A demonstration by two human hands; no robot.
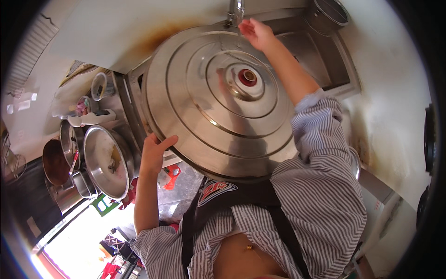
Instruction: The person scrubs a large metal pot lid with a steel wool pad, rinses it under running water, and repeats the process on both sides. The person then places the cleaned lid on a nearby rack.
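A large round metal lid (181, 104) with concentric ridges and a red-rimmed central knob (248, 77) stands tilted before me, over the sink's near left part. My left hand (156, 150) grips its lower left rim, thumb on the upper face. Raised near the faucet (239, 8) at the top, my right hand (256, 33) has its fingers spread a little and holds nothing. Water seems to run from the faucet beside these fingers onto the lid's upper part. The lid hides what lies beneath it.
A steel sink basin (322, 59) is at the upper right, with a metal pot (327, 15) at its far corner. On the left counter stand a large steel bowl (91, 157), a brown pan (55, 162) and a clear plastic container (99, 86). A pale wall rises behind the faucet.
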